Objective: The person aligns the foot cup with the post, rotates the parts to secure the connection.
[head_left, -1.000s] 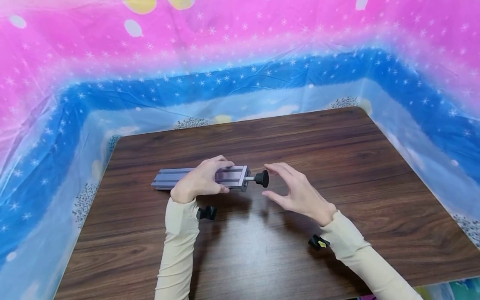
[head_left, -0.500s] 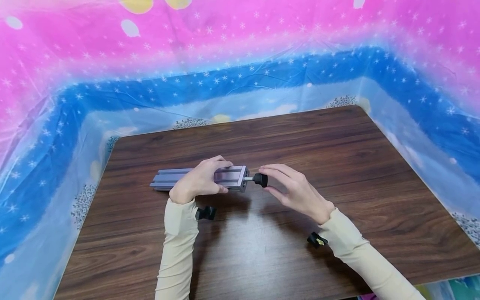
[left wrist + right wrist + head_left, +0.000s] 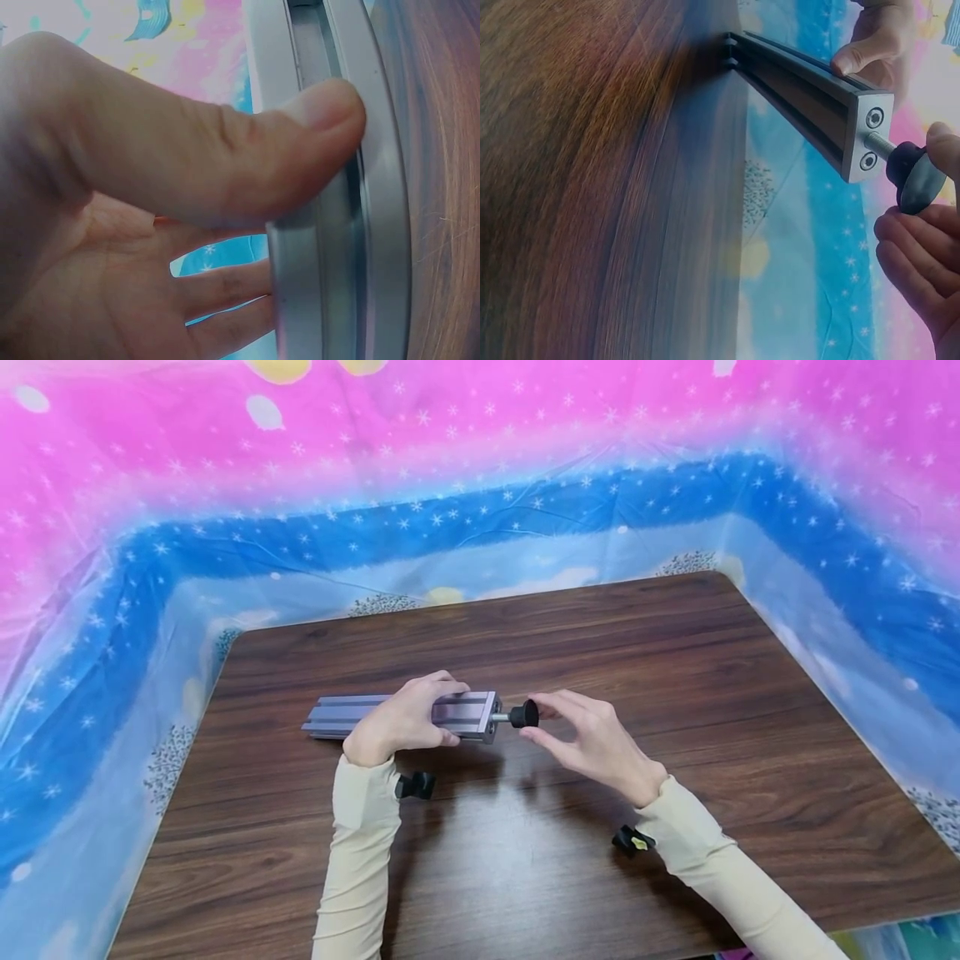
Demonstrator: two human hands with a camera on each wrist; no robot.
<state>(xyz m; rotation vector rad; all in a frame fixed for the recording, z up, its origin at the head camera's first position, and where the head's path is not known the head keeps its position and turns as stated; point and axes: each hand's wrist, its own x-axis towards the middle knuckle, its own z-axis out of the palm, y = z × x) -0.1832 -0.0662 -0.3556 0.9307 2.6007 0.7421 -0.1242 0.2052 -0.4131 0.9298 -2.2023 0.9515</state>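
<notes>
A silver slotted aluminium profile (image 3: 345, 714) lies crosswise in the head view, its shadow on the table beneath. My left hand (image 3: 401, 718) grips it from above near its right end, with the thumb (image 3: 300, 150) across a slot. Two socket-head screws show in the end plate (image 3: 868, 139). From between them a metal stem carries a black round levelling foot (image 3: 915, 176). The fingers and thumb of my right hand (image 3: 592, 735) are curled at the foot's rim, fingertips on its far side and thumb just under its near edge.
The dark wood-grain table (image 3: 675, 677) reaches beyond both hands on every side. Small black devices (image 3: 416, 785) hang at both wrists. A pink and blue printed cloth (image 3: 465, 527) hangs round the table's back and sides.
My right fingers, spread apart from the foot at first, closed in on its rim and have since shifted round it. The foot's disc has tilted back and forth. The left hand holds still.
</notes>
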